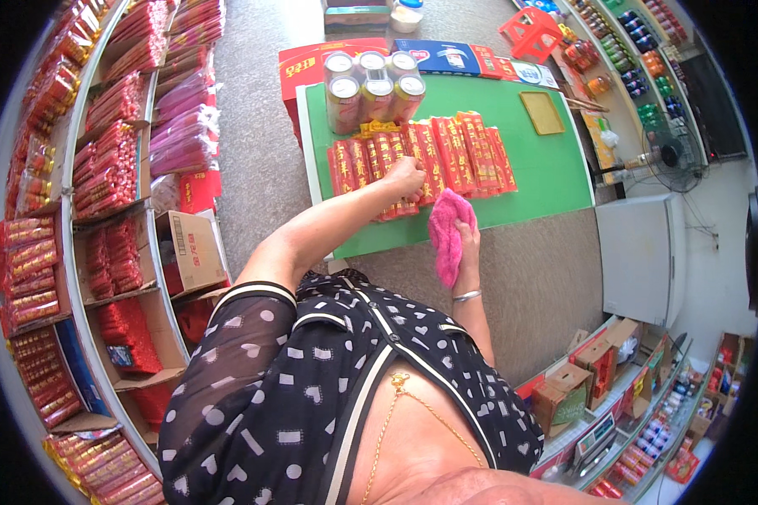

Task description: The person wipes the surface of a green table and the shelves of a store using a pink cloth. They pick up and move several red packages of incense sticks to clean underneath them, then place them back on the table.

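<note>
My left hand (407, 180) reaches over a row of red plastic-wrapped packets (461, 151) with gold characters. Its fingers are bent down at the middle of the row, and what they grip is hidden. In my right hand (471, 252) is a crumpled pink cloth (450, 230), held just off the near side of the packets. The packets lie side by side on a green tabletop (537, 170), yellow ends at the far side. Right behind them stands a clear-wrapped six-pack of cans (376, 91).
A gold-coloured tray (542, 113) lies at the table's far right. Printed cartons (448, 58) line its far edge. Shelves of red packages (110, 164) stand left. To the right are a white chest (638, 259), a fan (669, 154) and bottle shelves (631, 57). A red plastic stool (530, 33) stands beyond.
</note>
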Available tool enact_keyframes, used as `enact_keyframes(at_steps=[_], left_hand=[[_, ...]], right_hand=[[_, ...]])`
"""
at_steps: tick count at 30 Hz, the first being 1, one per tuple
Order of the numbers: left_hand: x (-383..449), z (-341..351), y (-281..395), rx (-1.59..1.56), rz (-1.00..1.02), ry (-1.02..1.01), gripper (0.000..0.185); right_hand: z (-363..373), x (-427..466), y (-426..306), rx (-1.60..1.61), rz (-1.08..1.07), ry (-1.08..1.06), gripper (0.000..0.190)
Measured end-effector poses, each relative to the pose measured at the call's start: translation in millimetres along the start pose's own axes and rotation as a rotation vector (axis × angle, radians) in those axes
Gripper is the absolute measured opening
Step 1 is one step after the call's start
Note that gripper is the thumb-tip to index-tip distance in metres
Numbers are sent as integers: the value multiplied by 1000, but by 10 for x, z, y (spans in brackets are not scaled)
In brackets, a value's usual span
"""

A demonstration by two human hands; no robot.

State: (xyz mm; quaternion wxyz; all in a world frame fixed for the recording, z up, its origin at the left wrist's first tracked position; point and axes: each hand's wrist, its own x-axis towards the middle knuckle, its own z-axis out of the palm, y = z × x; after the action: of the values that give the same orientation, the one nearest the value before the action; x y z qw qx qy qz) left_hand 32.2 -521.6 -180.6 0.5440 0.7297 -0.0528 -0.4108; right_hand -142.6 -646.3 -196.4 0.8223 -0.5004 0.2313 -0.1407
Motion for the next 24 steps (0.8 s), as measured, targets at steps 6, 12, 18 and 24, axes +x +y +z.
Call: enact_keyframes(at_steps=[6,12,18,24], left_hand=[[-199,117,150,254,51,237,34],[-224,214,305,81,-72,281,28],[-217,82,417,-394,-299,247,30],[-72,62,301,-313,-250,228,37]], right_hand=[[262,133,-106,27,170,-64,33],[456,108,-170,8,174,-71,31],[365,221,-329,148,268,-127,27],[270,250,-419,-69,325,-168,31]])
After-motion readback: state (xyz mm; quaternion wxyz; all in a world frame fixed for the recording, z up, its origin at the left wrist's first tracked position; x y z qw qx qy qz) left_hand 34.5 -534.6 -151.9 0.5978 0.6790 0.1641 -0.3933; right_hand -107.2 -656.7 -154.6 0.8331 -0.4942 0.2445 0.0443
